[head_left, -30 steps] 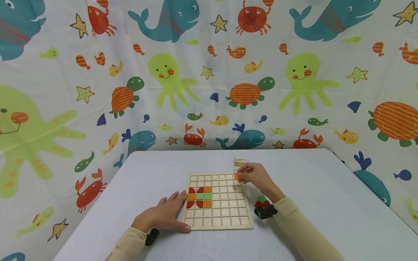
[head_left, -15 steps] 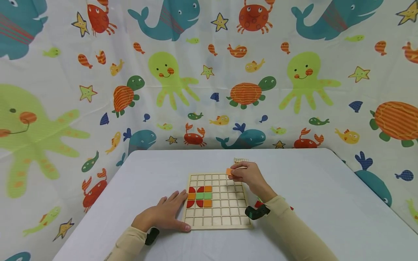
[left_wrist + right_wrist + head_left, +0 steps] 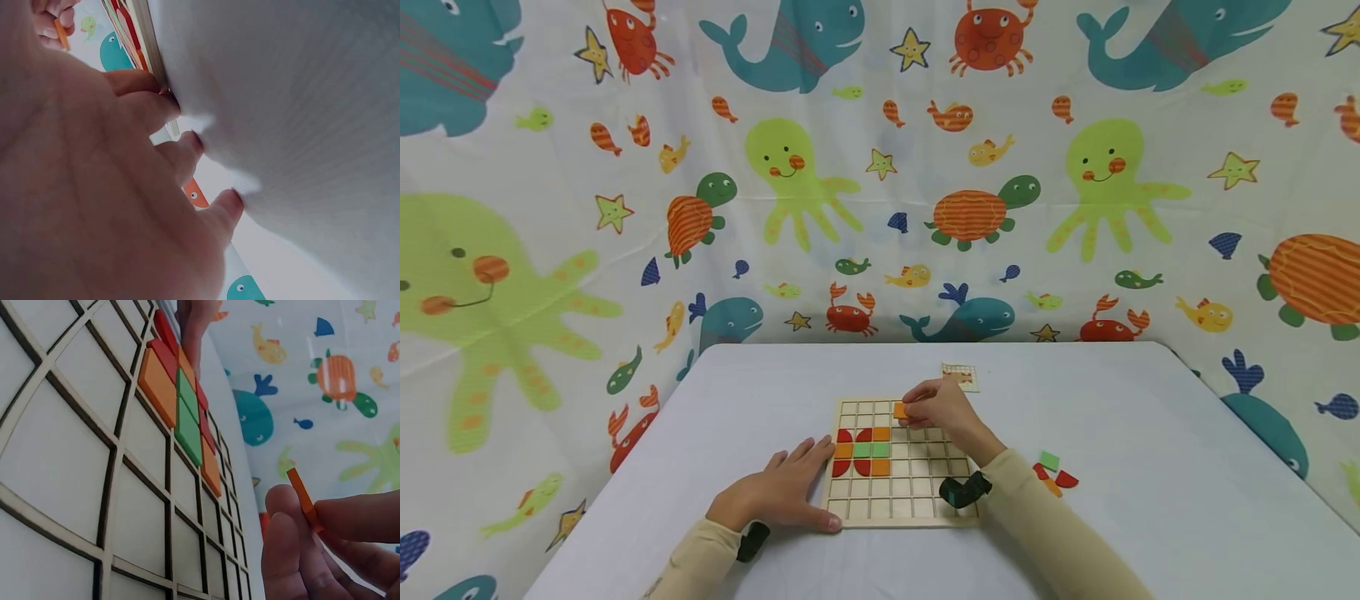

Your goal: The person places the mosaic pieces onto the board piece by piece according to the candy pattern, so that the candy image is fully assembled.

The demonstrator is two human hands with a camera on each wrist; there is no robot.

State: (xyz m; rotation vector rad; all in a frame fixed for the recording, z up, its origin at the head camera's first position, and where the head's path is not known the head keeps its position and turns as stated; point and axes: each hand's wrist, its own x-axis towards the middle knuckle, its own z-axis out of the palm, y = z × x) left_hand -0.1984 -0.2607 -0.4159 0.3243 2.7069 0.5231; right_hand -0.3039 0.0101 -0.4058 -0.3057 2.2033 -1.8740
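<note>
An orange square tile (image 3: pixel 302 499) is pinched between the thumb and fingers of my right hand (image 3: pixel 946 412), raised above the far part of the wooden grid board (image 3: pixel 902 524). Along the board's left edge, my left hand (image 3: pixel 778 492) lies with its fingers spread, the fingertips and thumb at the rim. Set in the left cells are red quarter-round tiles (image 3: pixel 842 468), orange square tiles (image 3: pixel 881 467) and two green square tiles (image 3: pixel 188 434). In the left wrist view the palm of the left hand (image 3: pixel 119 181) fills much of the frame.
Right of the board, a few loose tiles lie on the white table (image 3: pixel 1135 467): a green square (image 3: pixel 1049 461), red pieces (image 3: pixel 1067 479) and an orange one (image 3: pixel 1053 487). A small pattern card (image 3: pixel 962 377) lies behind the board. A curtain with sea animals (image 3: pixel 880 208) hangs behind.
My right hand has moved left over the board with the orange tile, from its far right corner. The loose tiles have come into fuller view. My left hand stays in place.
</note>
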